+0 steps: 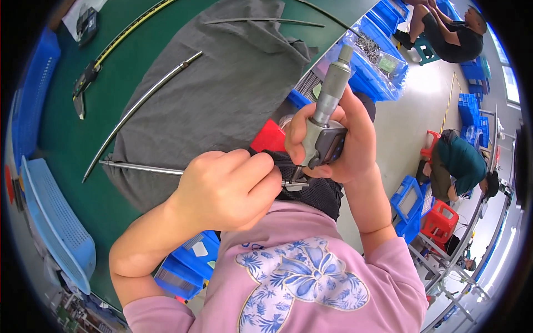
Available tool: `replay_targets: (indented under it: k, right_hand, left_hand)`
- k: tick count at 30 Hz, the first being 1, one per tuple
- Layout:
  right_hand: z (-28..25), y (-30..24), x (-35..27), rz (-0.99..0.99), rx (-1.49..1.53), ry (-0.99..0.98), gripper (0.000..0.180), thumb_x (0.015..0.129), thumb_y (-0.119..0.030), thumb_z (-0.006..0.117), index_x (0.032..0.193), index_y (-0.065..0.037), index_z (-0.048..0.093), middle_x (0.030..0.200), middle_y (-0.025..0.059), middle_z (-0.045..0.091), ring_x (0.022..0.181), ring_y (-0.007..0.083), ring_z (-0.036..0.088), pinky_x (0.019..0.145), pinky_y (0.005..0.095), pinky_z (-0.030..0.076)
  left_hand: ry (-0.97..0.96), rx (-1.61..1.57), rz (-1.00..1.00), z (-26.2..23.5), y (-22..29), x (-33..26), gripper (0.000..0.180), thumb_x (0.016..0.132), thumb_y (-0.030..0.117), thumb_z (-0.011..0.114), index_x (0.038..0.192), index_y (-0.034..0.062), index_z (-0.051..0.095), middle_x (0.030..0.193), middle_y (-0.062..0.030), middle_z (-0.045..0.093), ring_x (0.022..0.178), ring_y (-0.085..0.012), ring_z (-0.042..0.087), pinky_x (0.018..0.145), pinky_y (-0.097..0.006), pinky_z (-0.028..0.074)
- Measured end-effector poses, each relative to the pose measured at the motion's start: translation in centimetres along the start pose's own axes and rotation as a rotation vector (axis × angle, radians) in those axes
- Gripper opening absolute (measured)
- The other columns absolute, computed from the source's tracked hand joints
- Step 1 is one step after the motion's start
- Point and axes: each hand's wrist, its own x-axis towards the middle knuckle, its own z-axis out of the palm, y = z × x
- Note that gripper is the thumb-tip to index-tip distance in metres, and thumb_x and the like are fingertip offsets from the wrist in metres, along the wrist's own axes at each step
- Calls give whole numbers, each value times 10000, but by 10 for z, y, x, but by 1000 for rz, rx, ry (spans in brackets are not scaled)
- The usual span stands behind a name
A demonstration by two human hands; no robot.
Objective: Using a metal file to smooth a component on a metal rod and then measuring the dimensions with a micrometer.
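Observation:
My left hand (230, 188) is closed around a thin metal rod (144, 168), which sticks out on both sides of the fist. My right hand (358, 139) grips a digital micrometer (333, 83), its thimble pointing up and its frame down by the rod's right end. The rod's end lies at the micrometer's jaws; whether they touch it cannot be made out. Beyond my left hand, a second metal rod (145, 99) rests partly on a grey cloth (205, 105), and a dark slender strip (261, 21) lies farther back on it.
The green table (61, 166) holds a digital caliper (86, 77) with a long yellow-edged scale. Blue baskets (58, 216) line its left side. Blue bins with bagged metal parts (383, 58) stand at the right, near a red object (266, 136). Other people (461, 161) sit farther right.

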Motion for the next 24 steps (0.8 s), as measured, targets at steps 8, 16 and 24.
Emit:
replay_targets:
  k: [8,16,24]
  right_hand:
    - [0,4,3,-44,96,-107,825,893,-691,216,942,38,598,765,203,631,506,153,519,335,224,354]
    - [0,2,3,18,149,-46,788,908,-643,250,964,57,605,765,220,628,517,171,535,341,221,360]
    - [3,0,3,40,127,-15,760,916,-624,280,953,56,618,755,221,627,490,161,516,337,219,353]
  left_hand:
    - [-10,-40,2,0,0,1,208,540,123,702,723,52,632,644,-19,461,445,-159,452,381,-296,339]
    - [-28,-53,4,0,-1,0,204,536,126,699,711,54,623,642,-19,456,446,-159,452,383,-295,340]
    - [-53,-51,-9,-3,0,1,211,539,123,704,721,51,627,649,-26,472,454,-169,459,391,-303,348]
